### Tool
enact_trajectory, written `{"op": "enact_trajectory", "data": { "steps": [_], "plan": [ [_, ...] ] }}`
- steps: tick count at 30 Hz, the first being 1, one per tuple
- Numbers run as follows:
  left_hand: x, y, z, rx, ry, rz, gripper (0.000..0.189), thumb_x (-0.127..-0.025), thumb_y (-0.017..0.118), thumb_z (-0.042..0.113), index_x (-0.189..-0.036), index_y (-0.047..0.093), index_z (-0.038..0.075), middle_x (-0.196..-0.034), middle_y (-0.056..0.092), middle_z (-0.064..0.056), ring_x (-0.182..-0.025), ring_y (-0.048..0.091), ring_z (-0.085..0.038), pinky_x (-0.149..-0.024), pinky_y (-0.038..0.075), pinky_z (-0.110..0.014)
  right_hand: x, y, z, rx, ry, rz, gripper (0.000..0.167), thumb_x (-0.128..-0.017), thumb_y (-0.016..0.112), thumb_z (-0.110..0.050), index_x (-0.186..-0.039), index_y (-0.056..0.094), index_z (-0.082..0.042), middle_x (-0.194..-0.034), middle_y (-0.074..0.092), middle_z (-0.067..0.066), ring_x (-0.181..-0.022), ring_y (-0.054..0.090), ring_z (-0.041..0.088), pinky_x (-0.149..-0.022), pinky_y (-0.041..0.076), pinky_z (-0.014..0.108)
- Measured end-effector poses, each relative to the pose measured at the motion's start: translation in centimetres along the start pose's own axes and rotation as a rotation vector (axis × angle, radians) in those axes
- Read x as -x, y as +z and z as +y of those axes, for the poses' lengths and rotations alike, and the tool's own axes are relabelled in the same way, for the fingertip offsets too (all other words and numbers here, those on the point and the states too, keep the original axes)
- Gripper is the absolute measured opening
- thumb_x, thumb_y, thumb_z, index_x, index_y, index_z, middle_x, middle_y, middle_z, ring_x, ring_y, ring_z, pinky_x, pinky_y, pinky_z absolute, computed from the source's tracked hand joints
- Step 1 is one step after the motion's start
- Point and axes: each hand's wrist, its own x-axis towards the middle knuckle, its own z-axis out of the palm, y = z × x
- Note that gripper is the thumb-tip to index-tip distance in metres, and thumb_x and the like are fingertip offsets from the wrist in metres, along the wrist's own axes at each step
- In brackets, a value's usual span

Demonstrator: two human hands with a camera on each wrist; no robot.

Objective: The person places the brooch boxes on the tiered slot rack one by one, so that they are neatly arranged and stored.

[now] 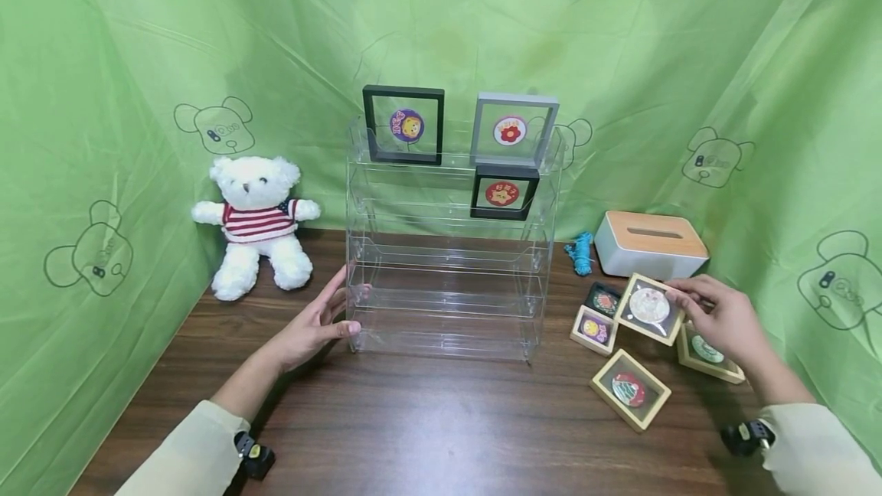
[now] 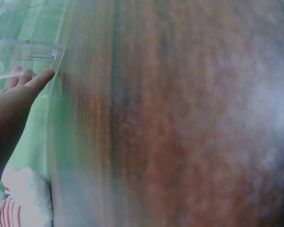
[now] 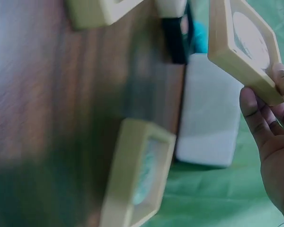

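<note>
Nearest us are two pale sleeves, the left one (image 1: 182,450) and the right one (image 1: 820,446), reaching in over a dark wood bench (image 1: 441,419). Upright on the bench stands a clear tiered rack (image 1: 444,298), three framed pieces on its upper tiers. We see the left grip (image 1: 313,331), a bare hand, with loose, extended fingers touching the rack's left side; we would keep it light, steadying without pushing. The right grip (image 1: 723,320) pinches, thumb on the rim and fingers below, one corner of a pale wooden frame (image 1: 649,306) holding a round white piece. That frame is right of the rack, tilted and lifted off the bench. To handle it well, we should keep to the wooden rim, off the window, level it, and lift it high over the smaller black frame (image 1: 603,300) and little wooden frame (image 1: 594,330) beside it, lest it knock them.
</note>
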Motion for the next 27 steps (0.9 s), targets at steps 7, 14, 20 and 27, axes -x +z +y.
{"op": "enact_trajectory", "data": {
  "steps": [7, 14, 20, 27],
  "plan": [
    [0.0, -0.1, 0.0, 0.003, 0.002, 0.000, 0.109, -0.107, 0.069, 0.002, -0.178, -0.003, 0.042, -0.180, 0.022, -0.030, -0.169, 0.006, -0.056, -0.118, 0.045, -0.022, -2.5, -0.4, -2.6, -0.089, -0.041, 0.103, 0.035, -0.089, 0.079, 0.017, -0.118, 0.084, -0.002, -0.107, 0.070, -0.029, -0.088, 0.060, -0.018, -0.080, 0.049, -0.002],
    [-0.1, -0.2, 0.1, 0.000, 0.006, 0.001, 0.109, -0.106, 0.069, 0.001, -0.178, -0.003, 0.042, -0.180, 0.022, -0.030, -0.169, 0.009, -0.054, -0.120, 0.046, -0.027, -5.6, -1.0, -7.2, -0.218, -0.015, 0.136, 0.032, -0.095, 0.076, 0.015, -0.124, 0.081, 0.002, -0.111, 0.072, -0.024, -0.096, 0.067, -0.010, -0.084, 0.055, 0.003],
    [-0.2, -0.2, 0.2, -0.006, -0.002, -0.002, 0.110, -0.106, 0.070, 0.002, -0.178, -0.003, 0.043, -0.181, 0.022, -0.029, -0.170, 0.009, -0.053, -0.120, 0.045, -0.026, -8.2, -1.2, -11.6, -0.326, -0.057, 0.198, 0.028, -0.096, 0.076, 0.014, -0.123, 0.081, 0.006, -0.112, 0.074, -0.014, -0.098, 0.071, -0.004, -0.090, 0.059, 0.010],
    [-0.1, -0.1, 0.1, -0.013, -0.009, 0.004, 0.111, -0.106, 0.071, 0.003, -0.178, -0.004, 0.043, -0.180, 0.023, -0.030, -0.169, 0.007, -0.055, -0.118, 0.043, -0.019, -11.1, -0.4, -16.5, -0.443, -0.135, 0.159, 0.031, -0.093, 0.077, 0.019, -0.122, 0.079, 0.009, -0.112, 0.075, -0.005, -0.098, 0.074, 0.003, -0.090, 0.062, 0.017]
  ]
}}
